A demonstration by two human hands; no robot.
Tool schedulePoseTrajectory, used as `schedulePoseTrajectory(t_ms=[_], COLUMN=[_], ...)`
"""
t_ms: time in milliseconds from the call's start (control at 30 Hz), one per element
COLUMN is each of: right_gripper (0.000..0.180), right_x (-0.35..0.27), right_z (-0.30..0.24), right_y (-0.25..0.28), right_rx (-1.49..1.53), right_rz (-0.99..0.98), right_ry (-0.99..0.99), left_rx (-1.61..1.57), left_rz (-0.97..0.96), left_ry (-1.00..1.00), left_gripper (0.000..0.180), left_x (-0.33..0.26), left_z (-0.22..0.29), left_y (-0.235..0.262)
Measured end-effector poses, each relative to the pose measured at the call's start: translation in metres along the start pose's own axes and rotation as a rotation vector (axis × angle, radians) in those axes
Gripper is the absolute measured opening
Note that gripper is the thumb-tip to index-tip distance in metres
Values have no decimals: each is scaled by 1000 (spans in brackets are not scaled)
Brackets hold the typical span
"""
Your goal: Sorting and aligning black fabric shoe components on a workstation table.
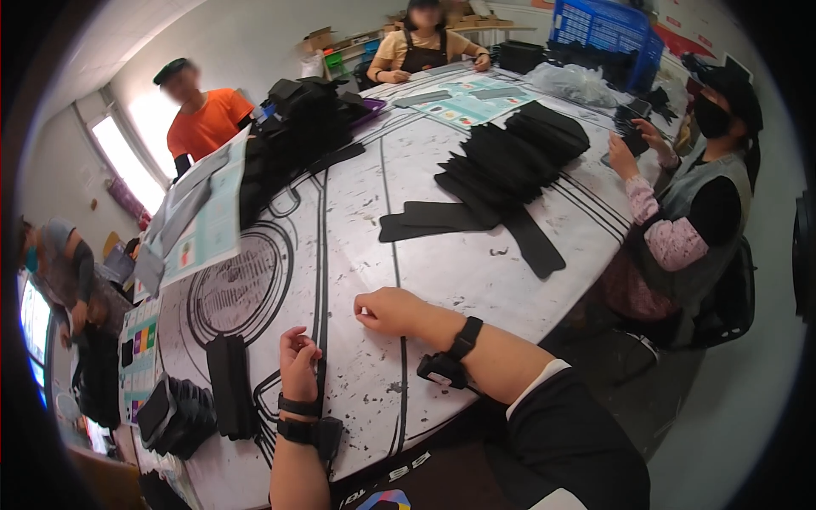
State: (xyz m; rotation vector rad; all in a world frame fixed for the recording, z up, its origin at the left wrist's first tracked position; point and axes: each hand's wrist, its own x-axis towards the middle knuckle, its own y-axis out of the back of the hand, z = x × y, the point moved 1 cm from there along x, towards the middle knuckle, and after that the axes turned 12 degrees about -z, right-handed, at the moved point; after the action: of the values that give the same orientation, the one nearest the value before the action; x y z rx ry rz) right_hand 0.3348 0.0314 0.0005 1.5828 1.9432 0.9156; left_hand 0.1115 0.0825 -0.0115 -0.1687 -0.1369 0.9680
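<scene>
Item: work table (476,272), white top with black line pattern, taken here as the landmark.

Left hand (299,355): at the near edge of the table, fingers curled loosely inward, thumb and forefinger close together; whether a small thing sits between them cannot be told. A black strap sits on the wrist.

Right hand (389,310): resting on the table just right of the left hand, fingers curled under, holding nothing that shows. Black wrist strap with a small device.

Black folded pieces (231,384): stacked upright at the near left edge of the table, closest to the left hand and apart from it.

Black strips (476,212): flat at the table's centre, well beyond both hands, below a larger heap (527,144) of the same stuff.

Printed sheets (200,223): propped at the far left edge.

Other people sit round the table; one at the right edge handles a black piece.

Step, as judged: a pause between pieces, hands unloaded. A further move would call for reaching either left to the stack or forward to the strips.
</scene>
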Motion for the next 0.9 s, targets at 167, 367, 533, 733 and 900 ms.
schedulePoseTrajectory(t_ms=[167, 367, 533, 733, 900], right_gripper=[16, 15, 14, 14, 13], right_x=[-4, -3, 0, -1, -4], right_z=[-1, -4, -2, -6, -8], right_y=[3, 5, 5, 5, 6], right_rx=[2, 8, 37, 38, 57], right_rz=[9, 2, 15, 8, 0], right_ry=[-21, -38, -58, -64, -120], left_rx=[12, 23, 63, 69, 100], left_rz=[-25, -61, -49, -44, -51], left_ry=[4, -3, 19, 29, 32], left_gripper=[31, 24, 23, 19, 18], left_x=[3, 2, 5, 5, 6], left_z=[-7, -7, -7, -9, -11], left_y=[-1, -1, -1, 1, 0])
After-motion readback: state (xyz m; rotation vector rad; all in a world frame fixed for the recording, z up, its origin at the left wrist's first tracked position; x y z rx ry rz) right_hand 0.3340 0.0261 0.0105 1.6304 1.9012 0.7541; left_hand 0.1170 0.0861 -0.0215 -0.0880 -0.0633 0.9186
